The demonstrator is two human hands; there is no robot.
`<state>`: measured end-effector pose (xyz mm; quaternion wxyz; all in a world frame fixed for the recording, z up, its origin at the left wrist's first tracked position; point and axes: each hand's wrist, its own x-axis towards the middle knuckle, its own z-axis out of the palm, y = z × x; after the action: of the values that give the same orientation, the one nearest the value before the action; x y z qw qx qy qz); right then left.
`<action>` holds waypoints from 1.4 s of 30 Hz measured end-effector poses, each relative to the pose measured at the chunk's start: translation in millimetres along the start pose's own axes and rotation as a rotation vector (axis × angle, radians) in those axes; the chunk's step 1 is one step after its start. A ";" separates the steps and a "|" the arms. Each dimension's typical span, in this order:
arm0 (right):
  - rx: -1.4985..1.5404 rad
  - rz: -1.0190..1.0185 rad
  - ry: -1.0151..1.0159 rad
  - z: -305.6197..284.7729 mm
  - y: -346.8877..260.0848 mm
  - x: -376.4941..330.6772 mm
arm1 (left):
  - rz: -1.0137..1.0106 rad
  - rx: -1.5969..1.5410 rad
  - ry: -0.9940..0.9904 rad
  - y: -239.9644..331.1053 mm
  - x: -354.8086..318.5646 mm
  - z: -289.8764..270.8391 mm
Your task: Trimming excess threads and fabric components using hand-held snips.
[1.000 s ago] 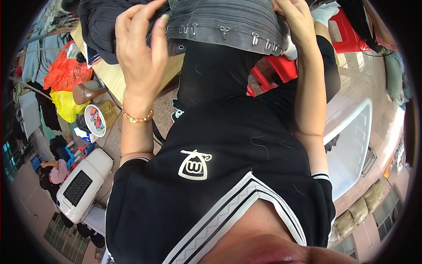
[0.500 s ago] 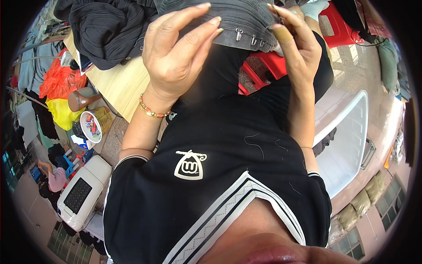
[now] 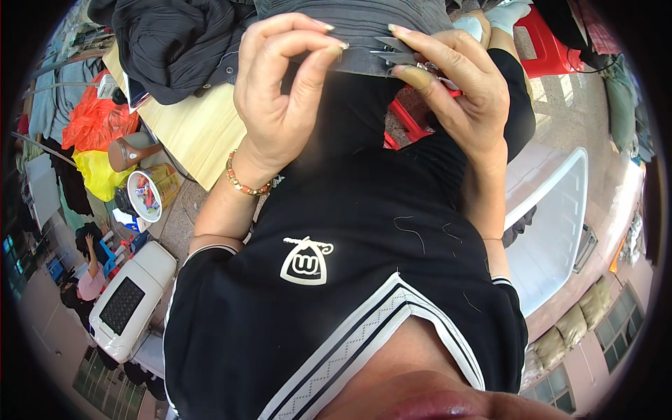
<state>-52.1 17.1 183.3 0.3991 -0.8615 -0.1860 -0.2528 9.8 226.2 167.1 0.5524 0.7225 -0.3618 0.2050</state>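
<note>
Thread snips lie in my right hand, their two pointed blades apart and aimed left. The fingers and a thumb with a tan covering hold them. My left hand faces them with thumb and fingertips brought together in a pinch; whatever is between the tips is too small to make out. A gap separates the pinch from the blades. Just beyond both hands is a dark grey ribbed garment spread over my lap. Metal hooks along its edge are mostly hidden behind my right hand.
A bundled dark garment rests on the pale wooden table at left. Beside it are a bucket of small items, a brown cup and an orange bag. A white plastic bin and red stool stand right.
My right hand has moved left, bringing the snips' blades into view pointing at the left hand. The left fingers have drawn together into a pinch. The garment's hooks have become mostly covered.
</note>
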 end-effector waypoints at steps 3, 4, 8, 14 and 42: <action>-0.075 -0.026 -0.055 -0.7 -8.0 8.8 | -0.040 -0.051 0.006 -6.2 -3.1 -2.2; -0.126 -0.044 -0.083 -1.4 -11.9 11.9 | -0.107 -0.139 0.021 -4.1 -4.7 -1.1; -0.156 -0.039 -0.099 2.7 -28.1 27.5 | -0.120 -0.164 0.020 -4.5 -5.0 -2.3; -0.265 -0.092 -0.097 3.6 -34.7 33.9 | -0.101 -0.200 0.004 -6.6 -2.4 -2.9; -0.370 -0.153 -0.029 10.4 -20.4 19.4 | -0.307 -0.482 -0.018 -5.8 0.0 0.2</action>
<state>-44.2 40.0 201.0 0.2109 -0.9070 -0.2073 -0.2997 14.2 226.8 163.3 0.7296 0.6184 -0.2913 0.0204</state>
